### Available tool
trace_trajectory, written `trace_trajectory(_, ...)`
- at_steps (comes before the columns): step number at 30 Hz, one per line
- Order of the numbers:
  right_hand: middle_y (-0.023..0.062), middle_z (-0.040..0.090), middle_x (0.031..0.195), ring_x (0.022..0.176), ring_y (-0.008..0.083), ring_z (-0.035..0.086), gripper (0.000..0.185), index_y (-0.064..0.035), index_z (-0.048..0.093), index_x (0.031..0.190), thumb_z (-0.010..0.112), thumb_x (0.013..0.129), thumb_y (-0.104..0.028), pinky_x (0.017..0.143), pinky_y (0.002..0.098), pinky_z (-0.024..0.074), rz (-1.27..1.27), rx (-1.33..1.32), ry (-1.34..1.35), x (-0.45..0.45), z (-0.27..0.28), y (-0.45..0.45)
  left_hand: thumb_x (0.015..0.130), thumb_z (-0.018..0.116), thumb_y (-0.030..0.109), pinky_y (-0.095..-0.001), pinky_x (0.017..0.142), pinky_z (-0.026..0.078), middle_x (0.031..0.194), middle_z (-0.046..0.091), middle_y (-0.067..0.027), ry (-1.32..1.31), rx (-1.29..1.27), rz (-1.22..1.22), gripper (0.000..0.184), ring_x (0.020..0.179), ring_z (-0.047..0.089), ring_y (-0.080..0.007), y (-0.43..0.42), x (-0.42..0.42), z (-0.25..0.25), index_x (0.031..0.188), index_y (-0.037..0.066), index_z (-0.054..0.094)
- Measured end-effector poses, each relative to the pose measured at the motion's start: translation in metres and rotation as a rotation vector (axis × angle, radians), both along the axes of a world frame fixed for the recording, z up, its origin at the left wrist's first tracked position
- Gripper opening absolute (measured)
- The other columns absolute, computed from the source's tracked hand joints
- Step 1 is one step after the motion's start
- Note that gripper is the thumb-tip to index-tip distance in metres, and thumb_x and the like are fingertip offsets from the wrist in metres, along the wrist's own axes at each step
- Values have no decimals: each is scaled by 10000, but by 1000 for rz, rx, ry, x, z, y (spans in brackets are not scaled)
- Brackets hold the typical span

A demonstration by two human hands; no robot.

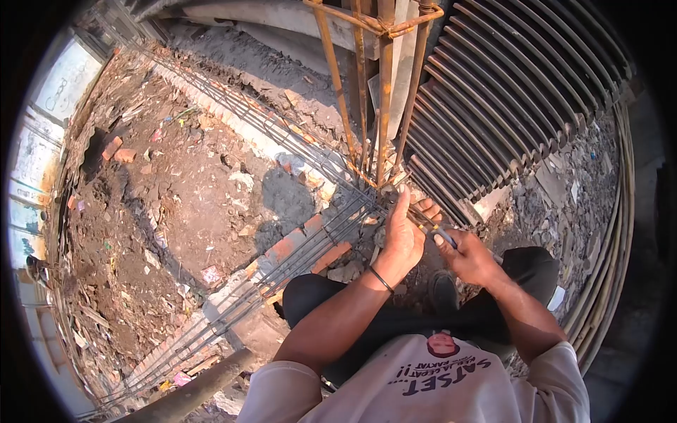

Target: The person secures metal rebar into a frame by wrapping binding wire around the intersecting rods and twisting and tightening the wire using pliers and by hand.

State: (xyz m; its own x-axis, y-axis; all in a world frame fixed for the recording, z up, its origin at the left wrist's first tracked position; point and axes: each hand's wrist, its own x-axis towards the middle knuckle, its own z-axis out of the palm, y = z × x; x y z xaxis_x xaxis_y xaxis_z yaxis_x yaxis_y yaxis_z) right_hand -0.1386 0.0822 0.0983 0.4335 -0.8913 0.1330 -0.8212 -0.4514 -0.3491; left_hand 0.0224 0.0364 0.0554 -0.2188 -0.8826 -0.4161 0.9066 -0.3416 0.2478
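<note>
My right hand (468,258) is closed around the blue-grey handles of pincers (446,235), whose far end points up and left toward my other hand. Beside the foot of the rebar column (385,106), my left hand (405,236) has its thumb raised and its fingers curled. What those fingers grip is too small to make out. Just left of this hand, long horizontal rebars (331,229) run in to meet the column. Rusty upright bars with a tie ring near the top form the column.
Stacked dark ribbed pieces (515,92) lean at the upper right. Rubble and loose bricks (125,154) lie over the dirt at left. Wet grey mortar (285,195) sits near the brick footing. Long poles or pipes (612,247) line the right edge. A thick pole (190,398) crosses the lower left.
</note>
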Motion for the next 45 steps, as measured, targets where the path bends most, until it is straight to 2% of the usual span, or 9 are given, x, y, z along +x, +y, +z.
trace_trajectory(2, 94, 631, 785, 591, 179, 622, 338, -24, 565, 1140, 559, 1012, -337, 487, 309, 497, -305, 1304, -973, 0, 13, -3, 980, 575, 453, -457, 879, 548, 928, 637, -92, -67, 31, -65, 359, 945, 654, -269, 5, 6, 4, 1011, 98, 532)
trace_trajectory(8, 39, 596, 692, 517, 113, 557, 309, -46, 604, 1072, 529, 1031, -343, 467, 257, 459, -384, 1266, -947, -6, 21, 7, 980, 555, 484, -432, 845, 574, 956, 644, -105, -137, -94, -107, 420, 890, 672, -250, 10, 9, 6, 1137, 97, 521)
trace_trajectory(10, 40, 592, 681, 513, 128, 528, 304, -27, 640, 1005, 536, 1030, -311, 505, 300, 447, -370, 952, -356, -14, 45, 3, 986, 556, 464, -436, 819, 579, 908, 649, -88, -264, -176, -103, 390, 849, 681, -234, 15, 1, -6, 1123, 100, 517)
trace_trajectory(16, 157, 631, 750, 691, 257, 620, 260, -26, 637, 1105, 556, 981, -240, 678, 400, 479, -270, 782, -84, -60, 66, -21, 1015, 553, 349, -312, 522, 546, 832, 637, -88, -518, -45, -306, 279, 599, 656, -189, 27, -15, -22, 1010, 72, 528)
trace_trajectory(22, 145, 695, 853, 805, 232, 677, 353, -104, 616, 1268, 567, 948, -243, 728, 384, 508, -122, 921, 285, -161, 1, -80, 930, 664, 403, -279, 478, 448, 661, 509, -14, -1327, -279, -631, 494, 510, 527, -99, 47, -9, -70, 1166, -8, 524)
trace_trajectory(26, 88, 699, 835, 781, 180, 663, 333, -116, 652, 1228, 588, 944, -278, 689, 359, 498, -78, 1135, 303, -191, -88, -64, 869, 703, 534, -289, 465, 414, 725, 506, -23, -873, -110, -712, 752, 493, 464, -102, 58, 12, -66, 1317, -12, 443)
trace_trajectory(34, 68, 697, 856, 803, 169, 649, 412, -99, 655, 1196, 616, 949, -427, 753, 370, 505, -197, 1409, -84, -211, -257, 3, 1018, 536, 329, -301, 523, 429, 711, 477, 22, -750, 200, -553, 235, 621, 495, -109, 69, 24, -64, 1109, 112, 536)
trace_trajectory(36, 124, 705, 967, 898, 180, 666, 462, -77, 634, 1251, 614, 951, -428, 813, 358, 517, 132, 710, 325, -213, -262, 2, 1015, 545, 293, -287, 521, 430, 713, 489, 20, -775, 156, -552, 197, 612, 494, -100, 67, 17, -56, 1086, 109, 548)
trace_trajectory(45, 122, 637, 1128, 967, 203, 636, 496, -86, 517, 1367, 638, 966, -352, 876, 344, 516, 352, 919, -478, -89, 25, -98, 991, 590, 181, -227, 461, 392, 713, 511, 22, -792, -207, -486, 168, 549, 473, -47, 42, -13, 19, 1066, 31, 604)
